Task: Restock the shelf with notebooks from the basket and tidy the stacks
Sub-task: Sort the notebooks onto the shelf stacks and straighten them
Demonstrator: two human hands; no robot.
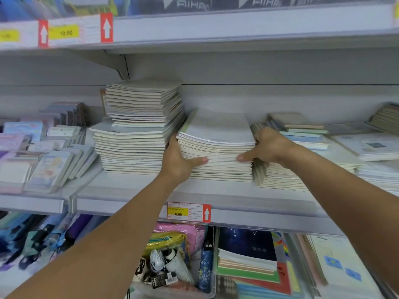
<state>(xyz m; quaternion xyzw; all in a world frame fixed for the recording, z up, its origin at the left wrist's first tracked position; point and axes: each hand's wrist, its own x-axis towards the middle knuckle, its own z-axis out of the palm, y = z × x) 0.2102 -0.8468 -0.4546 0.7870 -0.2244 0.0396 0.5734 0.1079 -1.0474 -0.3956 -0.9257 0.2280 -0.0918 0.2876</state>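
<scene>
1. Clear plastic storage bin point(212, 275), at 6 o'clock below the shelf: holds pouches, a folded umbrella and tagged oddments. No basket can be told for certain from this view.
2. Yellow-and-red price label marked 6.00 point(188, 212), on the white metal shelf lip point(259, 220), just above the bin.
3. Left hand point(178, 162), at 9 o'clock of the middle stack: palm flat to the stack's left side, thumb laid across the front edges, holding the pile. The fingers go behind the pile, unseen.
4. Right hand point(266, 148), at 3 o'clock of the same stack: clasping its right side, thumb on the front edges. Judged purpose: the two hands squeeze from both sides to square the loose pile and seat it on the shelf.
5. Middle stack of thin cream-paged notebooks with pale grey covers point(217, 152), at the picture's centre, resting on the shelf; upper copies bow upward at the back, so not yet flush.
6. Tall, uneven stack of similar pale notebooks point(138, 126), at 10 o'clock, just beside the left hand; its overhanging upper copies crowd that hand.
7. Low slumped pile of cream notebooks point(278, 178), at 3 o'clock, touching the right wrist; leaning copies narrow the gap.
8. Small pastel pocket notebooks in clear sleeves point(49, 167), far at 9 o'clock, well apart.
</scene>
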